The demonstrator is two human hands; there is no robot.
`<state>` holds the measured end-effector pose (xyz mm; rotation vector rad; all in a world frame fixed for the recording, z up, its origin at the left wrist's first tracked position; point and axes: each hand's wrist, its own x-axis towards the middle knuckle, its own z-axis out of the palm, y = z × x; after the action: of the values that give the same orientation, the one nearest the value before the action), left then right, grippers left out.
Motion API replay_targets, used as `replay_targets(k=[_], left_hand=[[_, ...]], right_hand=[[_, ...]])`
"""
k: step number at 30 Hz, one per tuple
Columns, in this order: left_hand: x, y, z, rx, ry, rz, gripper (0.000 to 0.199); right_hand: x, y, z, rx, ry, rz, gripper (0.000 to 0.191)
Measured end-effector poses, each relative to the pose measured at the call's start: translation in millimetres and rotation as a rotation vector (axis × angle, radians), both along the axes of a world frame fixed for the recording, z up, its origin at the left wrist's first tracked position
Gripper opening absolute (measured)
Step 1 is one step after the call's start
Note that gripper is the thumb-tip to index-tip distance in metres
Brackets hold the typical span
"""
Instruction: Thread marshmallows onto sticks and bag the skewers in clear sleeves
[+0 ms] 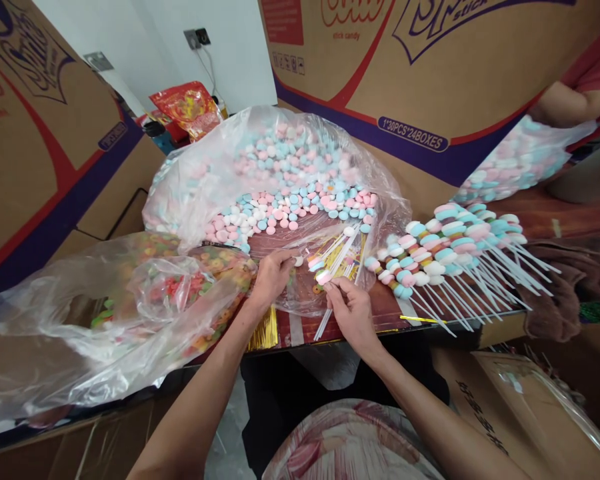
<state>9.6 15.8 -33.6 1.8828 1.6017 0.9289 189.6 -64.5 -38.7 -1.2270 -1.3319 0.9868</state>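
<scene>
My left hand [274, 275] pinches a small white round candy [299, 261] between thumb and fingertips. A short gap to the right, my right hand [351, 310] is closed on a candy skewer [323, 276] threaded with white, pink and blue pieces; its stick is largely hidden by my fingers. Loose white sticks [323, 324] lie just below that hand. Behind both hands, a clear plastic bag [260, 127] spills pink, blue and white candies [280, 217] onto the table. More sticks and yellow strips [347, 250] lie on the plastic between them.
Filled candy skewers [445, 247] are stacked at the right, sticks towards me. To the left sits a bag of gummy rings [220, 263]. Gold ties [264, 330] hang at the table's front edge. Large cartons [380, 87] stand behind. Another person's arm [575, 103] shows at the far right.
</scene>
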Motion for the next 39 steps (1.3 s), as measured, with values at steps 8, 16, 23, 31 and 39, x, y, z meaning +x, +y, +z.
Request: replay_targets(k=[8, 16, 23, 31, 39], left_hand=[[6.4, -3.2, 5.3, 0.068, 0.336, -0.132, 0.031], [5.2, -14.1, -3.9, 0.066, -0.004, 0.027, 0.032], [3.3, -13.6, 0.2, -0.06, -0.451, 0.119, 0.027], [14.5, -21.1, 9.4, -0.052, -0.522, 0.121, 0.028], [14.0, -22.7, -10.3, 0.118, -0.339, 0.161, 0.026]], right_hand=[[-0.8, 0.2, -1.4, 0.002, -0.008, 0.002, 0.031], [-0.4, -0.5, -2.0, 0.015, -0.037, 0.019, 0.03], [-1.9, -1.3, -6.2, 0.012, -0.076, 0.123, 0.028], [-2.2, -2.0, -3.6, -0.007, -0.111, 0.112, 0.027], [-1.6, -0.9, -3.3, -0.016, -0.129, 0.123, 0.027]])
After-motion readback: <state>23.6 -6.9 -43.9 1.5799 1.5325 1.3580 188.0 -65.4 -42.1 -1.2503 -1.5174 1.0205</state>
